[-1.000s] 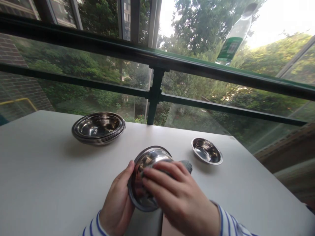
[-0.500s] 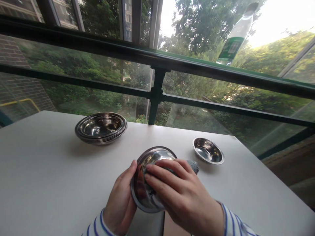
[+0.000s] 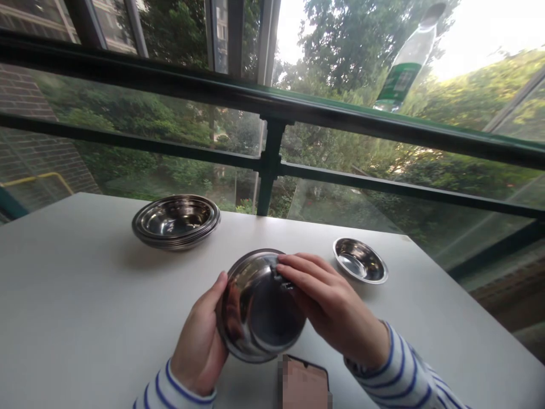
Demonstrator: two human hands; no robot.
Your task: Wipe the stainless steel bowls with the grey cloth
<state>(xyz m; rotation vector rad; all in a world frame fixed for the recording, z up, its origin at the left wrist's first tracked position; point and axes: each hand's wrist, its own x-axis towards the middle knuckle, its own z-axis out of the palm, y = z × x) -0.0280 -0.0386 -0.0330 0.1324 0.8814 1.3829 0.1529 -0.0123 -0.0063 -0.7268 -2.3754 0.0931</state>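
Note:
In the head view, a shiny steel bowl [image 3: 259, 309] is tilted above the table with its rounded underside towards me. My left hand [image 3: 200, 335] grips its left rim, thumb on the outside and fingers behind. My right hand [image 3: 334, 304] is curled over the bowl's upper right side. A grey textured cloth is pressed under its fingers, almost wholly hidden now.
A stack of several steel bowls [image 3: 176, 224] stands at the back left of the white table [image 3: 85, 301]. One small steel bowl [image 3: 360, 261] sits at the right. A phone [image 3: 306, 380] lies near the front. Beyond, a bottle [image 3: 402, 76] stands on the green railing [image 3: 332, 113].
My right hand has slid from the middle of the bowl's underside to its upper right edge. The bowl has turned and shifted slightly left, baring its base, and more of the phone shows.

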